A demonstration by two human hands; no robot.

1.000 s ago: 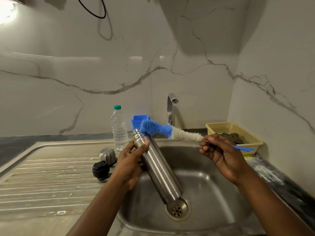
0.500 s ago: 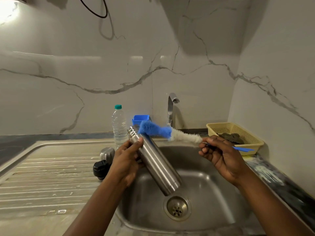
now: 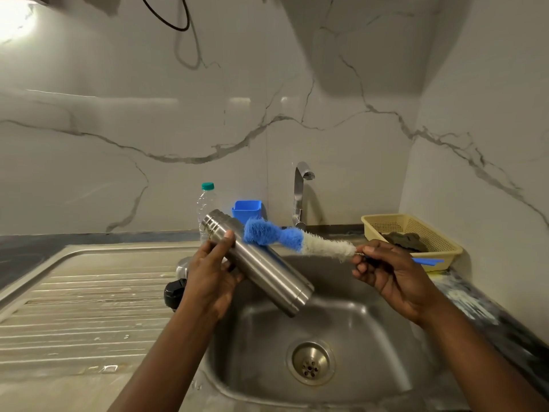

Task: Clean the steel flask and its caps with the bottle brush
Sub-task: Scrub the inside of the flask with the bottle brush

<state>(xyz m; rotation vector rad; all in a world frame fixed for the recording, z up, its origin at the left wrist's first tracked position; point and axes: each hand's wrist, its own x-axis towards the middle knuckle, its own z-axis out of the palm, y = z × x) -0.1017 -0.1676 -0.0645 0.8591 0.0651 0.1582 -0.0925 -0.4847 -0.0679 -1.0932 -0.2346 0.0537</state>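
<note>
On the left, the ribbed draining board set into the dark tabletop carries the two caps at its basin edge: a black cap and, just behind it, a steel cap half hidden by the wrist. They are probably parked there to wait their turn within easy reach. The left hand grips the steel flask near its neck, fingers curled round it and the thumb on the near side. The flask is tilted, mouth up and to the left, with its base hanging above the sink basin, so any drips would likely fall there. Behind it stand a plastic water bottle and a blue tub. The bottle brush lies almost level, and its blue tip appears to touch the flask's outer wall just below the neck, not in the mouth. This looks like scrubbing the outside or lining up for entry. The tap shows no water running. The right hand pinches the brush's stem right behind the white bristles, a short hold that suits close control, with the blue handle poking out towards the yellow basket.
</note>
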